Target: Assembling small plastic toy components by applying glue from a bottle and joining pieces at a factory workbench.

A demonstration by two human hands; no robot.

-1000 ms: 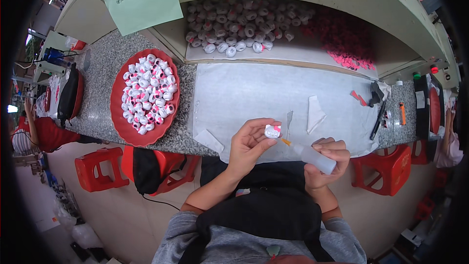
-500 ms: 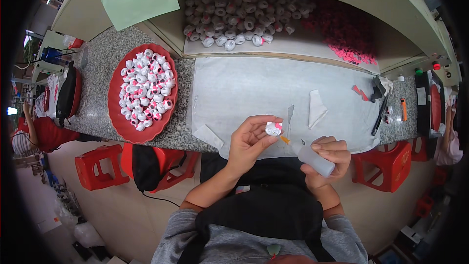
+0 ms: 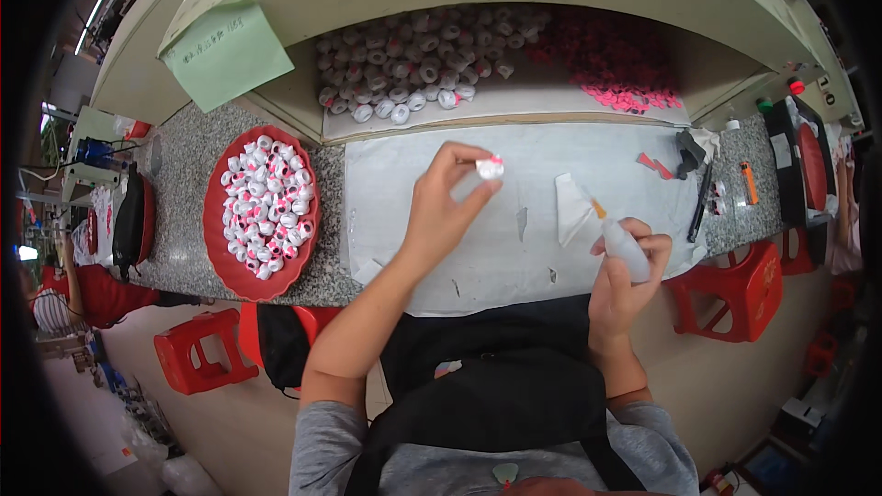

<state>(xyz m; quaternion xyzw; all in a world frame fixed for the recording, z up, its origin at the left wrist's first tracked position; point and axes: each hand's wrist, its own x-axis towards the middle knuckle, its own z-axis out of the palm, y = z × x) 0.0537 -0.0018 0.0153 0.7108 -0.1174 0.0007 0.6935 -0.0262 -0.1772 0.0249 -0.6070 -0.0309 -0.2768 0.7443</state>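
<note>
Piece (image 3: 490, 168): left hand (image 3: 443, 204), over sheet (image 3: 491, 257) | bottle (image 3: 625, 250): right hand (image 3: 621, 287), near front edge (image 3: 551, 298)

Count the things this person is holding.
2: a white-and-pink piece pinched in the left hand, over the mat, and a bottle in the right hand. Something small could be hidden in either hand.

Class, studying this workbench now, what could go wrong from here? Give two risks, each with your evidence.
1. The left hand pinches the small white-and-pink piece between thumb and fingertips, so it might slip onto the white sheet below.
2. The right hand holds the squeeze bottle with its orange tip near the white scrap; if open, it could drip there.
</note>
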